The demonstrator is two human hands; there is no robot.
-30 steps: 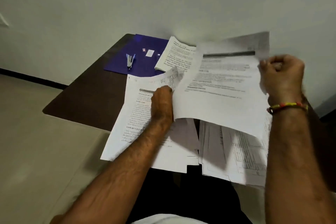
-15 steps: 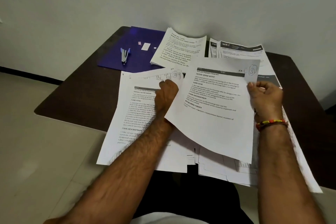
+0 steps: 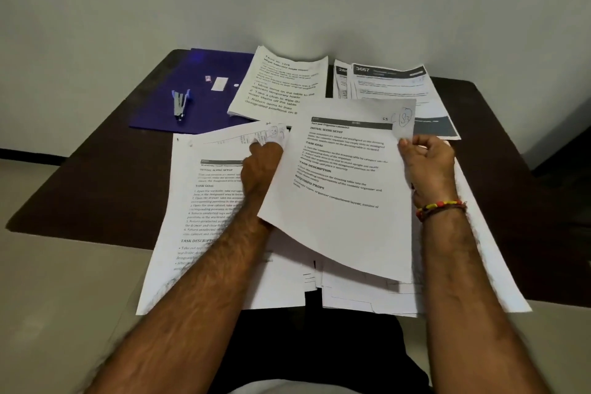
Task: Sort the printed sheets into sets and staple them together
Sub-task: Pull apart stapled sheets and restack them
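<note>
Your right hand (image 3: 427, 166) pinches a printed sheet (image 3: 339, 189) by its right edge, lifted and tilted over the near-right pile (image 3: 367, 297). Your left hand (image 3: 260, 166) grips the curled top corner of the near-left pile (image 3: 204, 201). The stapler (image 3: 180, 104) lies on a blue folder (image 3: 153, 115) far left on the dark table (image 3: 80, 176). Two more stacks (image 3: 281, 86) sit far, beside the folder.

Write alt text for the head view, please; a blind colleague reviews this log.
A person's right hand holds up a printed sheet by its top corner while the left hand grips the corner of a paper pile on a dark table. Farther back, a stapler lies on a purple folder beside more papers.
</note>
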